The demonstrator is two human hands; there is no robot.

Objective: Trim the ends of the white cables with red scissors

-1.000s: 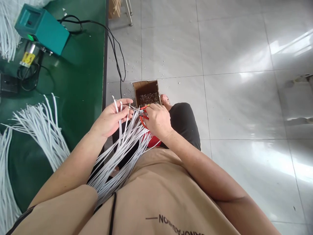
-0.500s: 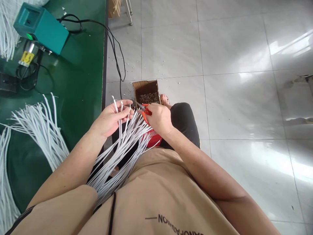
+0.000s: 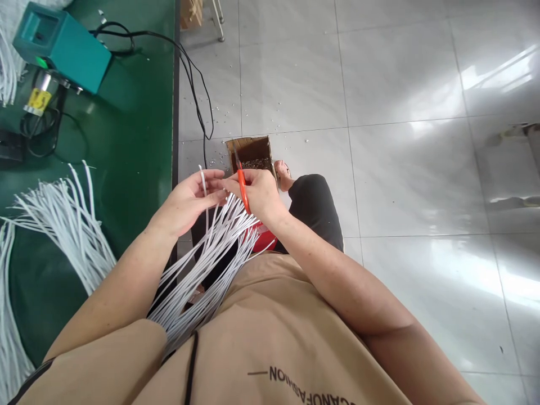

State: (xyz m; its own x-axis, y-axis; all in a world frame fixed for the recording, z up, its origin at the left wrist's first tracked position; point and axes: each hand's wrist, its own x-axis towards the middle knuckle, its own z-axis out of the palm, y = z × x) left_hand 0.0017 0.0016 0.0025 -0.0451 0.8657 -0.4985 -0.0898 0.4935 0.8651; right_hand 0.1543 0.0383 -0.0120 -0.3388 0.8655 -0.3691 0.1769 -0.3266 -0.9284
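Whether the left hand (image 3: 183,205) and the right hand (image 3: 262,197) touch at the fingertips cannot be told. The red-handled pliers (image 3: 242,184) and the cardboard box (image 3: 258,147) are partly hidden by the right hand, and the black block (image 3: 9,147) is cut off by the picture's left edge.

Left grip (image 3: 184,203): I pinch a slim white cable (image 3: 203,181), its end poking up past my fingers.
Right grip (image 3: 262,194): I hold red-handled pliers (image 3: 243,190), dark tips pointing away from me.
Loose thin white cables (image 3: 213,244): fanned below both grips, towards my tan shirt (image 3: 270,315).
Open brown cardboard box (image 3: 262,146): just beyond, small bits inside.
Green-topped table (image 3: 141,107): to my left, carrying a teal box-shaped device (image 3: 78,53).
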